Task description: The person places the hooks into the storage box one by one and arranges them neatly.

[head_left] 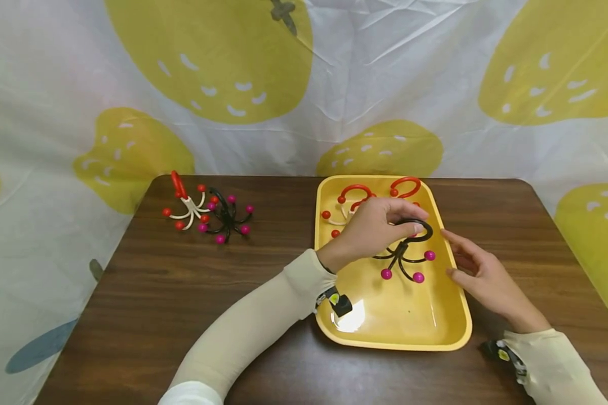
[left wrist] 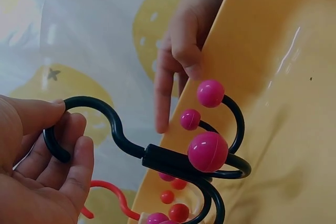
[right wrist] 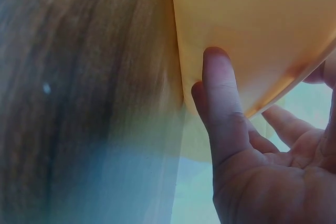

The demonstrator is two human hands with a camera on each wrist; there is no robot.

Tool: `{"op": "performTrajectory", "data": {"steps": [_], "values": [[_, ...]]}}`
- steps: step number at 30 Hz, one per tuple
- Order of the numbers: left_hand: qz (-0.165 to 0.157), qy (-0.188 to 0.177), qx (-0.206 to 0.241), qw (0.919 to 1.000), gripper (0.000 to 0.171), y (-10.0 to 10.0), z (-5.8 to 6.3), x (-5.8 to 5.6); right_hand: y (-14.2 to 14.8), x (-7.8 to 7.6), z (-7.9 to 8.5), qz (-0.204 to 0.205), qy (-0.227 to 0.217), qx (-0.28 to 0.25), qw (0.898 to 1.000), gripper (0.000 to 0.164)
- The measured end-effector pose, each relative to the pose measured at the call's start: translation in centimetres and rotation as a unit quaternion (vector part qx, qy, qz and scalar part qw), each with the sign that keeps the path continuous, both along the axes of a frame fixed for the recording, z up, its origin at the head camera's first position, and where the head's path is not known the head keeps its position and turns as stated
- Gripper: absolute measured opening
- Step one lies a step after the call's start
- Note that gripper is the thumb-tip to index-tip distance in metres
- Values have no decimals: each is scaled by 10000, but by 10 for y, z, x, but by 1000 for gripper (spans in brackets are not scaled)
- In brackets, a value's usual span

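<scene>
By the curved top of a black multi-arm hook with pink ball tips (head_left: 398, 254), my left hand (head_left: 372, 228) pinches it over the yellow tray (head_left: 365, 332). In the left wrist view the thumb and fingers of the left hand (left wrist: 47, 156) grip the bend of that black hook (left wrist: 168, 160), its pink balls spread over the tray. Against the tray's right outer wall rest the extended fingers of my right hand (head_left: 486, 281); the right wrist view shows this hand (right wrist: 262, 177) touching the wall from outside. White-and-red hooks (head_left: 354, 191) lie at the tray's far end, partly hidden by the left hand.
On the dark wooden table (head_left: 182, 304), left of the tray, are a white hook with red balls (head_left: 190, 207) and another black hook with pink balls (head_left: 227, 216). A lemon-patterned cloth (head_left: 263, 149) hangs behind the table.
</scene>
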State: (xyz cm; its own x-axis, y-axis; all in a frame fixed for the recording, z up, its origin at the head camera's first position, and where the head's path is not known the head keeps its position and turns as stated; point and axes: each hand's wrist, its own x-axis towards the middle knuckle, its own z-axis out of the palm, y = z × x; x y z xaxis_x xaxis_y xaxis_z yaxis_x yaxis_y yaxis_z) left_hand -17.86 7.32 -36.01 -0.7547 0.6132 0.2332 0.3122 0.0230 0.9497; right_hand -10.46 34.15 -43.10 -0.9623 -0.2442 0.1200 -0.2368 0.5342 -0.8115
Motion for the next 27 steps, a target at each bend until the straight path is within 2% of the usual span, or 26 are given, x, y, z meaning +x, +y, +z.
{"op": "performTrajectory", "data": {"steps": [5, 15, 27], "values": [[56, -98, 2, 9999, 21, 4, -3, -2, -1, -2, 0, 24, 0, -44, 10000, 73], [404, -236, -162, 9988, 21, 15, -12, 0, -1, -1, -1, 13, 34, -20, 10000, 73], [414, -266, -256, 9985, 23, 14, -17, -2, 1, -1, -4, -31, 84, -28, 10000, 73]]}}
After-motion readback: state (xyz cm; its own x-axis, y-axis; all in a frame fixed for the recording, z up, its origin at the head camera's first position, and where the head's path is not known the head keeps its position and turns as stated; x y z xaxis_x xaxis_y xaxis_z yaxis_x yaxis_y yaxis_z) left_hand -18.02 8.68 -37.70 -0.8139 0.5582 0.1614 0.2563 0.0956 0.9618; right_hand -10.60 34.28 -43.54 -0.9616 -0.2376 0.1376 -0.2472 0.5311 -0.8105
